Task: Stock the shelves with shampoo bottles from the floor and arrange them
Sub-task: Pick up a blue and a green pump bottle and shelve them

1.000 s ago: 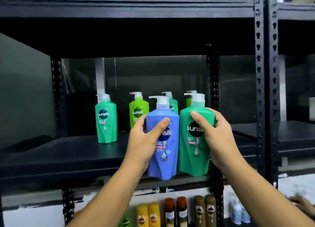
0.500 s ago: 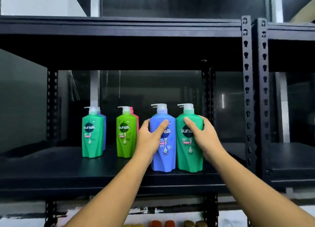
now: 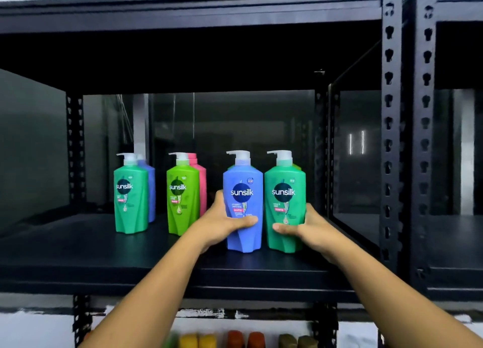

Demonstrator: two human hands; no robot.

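Note:
A blue Sunsilk pump bottle (image 3: 243, 190) stands upright on the black shelf (image 3: 104, 256), and my left hand (image 3: 224, 223) grips its lower part. Right beside it stands a teal-green Sunsilk bottle (image 3: 285, 190), held low by my right hand (image 3: 303, 228). Further left stand a lime-green bottle (image 3: 181, 198) with a pink one (image 3: 201, 185) behind it, and a teal-green bottle (image 3: 130, 198) with a blue one (image 3: 149, 188) behind it. More bottles hide behind the two I hold.
A black upright post (image 3: 390, 138) bounds the shelf on the right, with another shelf bay (image 3: 457, 232) beyond it. The shelf above (image 3: 183, 10) hangs low overhead. Coloured bottle caps (image 3: 235, 338) show on the level below. Bare shelf surface lies at the left and front.
Both bottles went from held in front of the shelf edge to standing on the shelf. My hands slid from their upper parts down to their lower parts.

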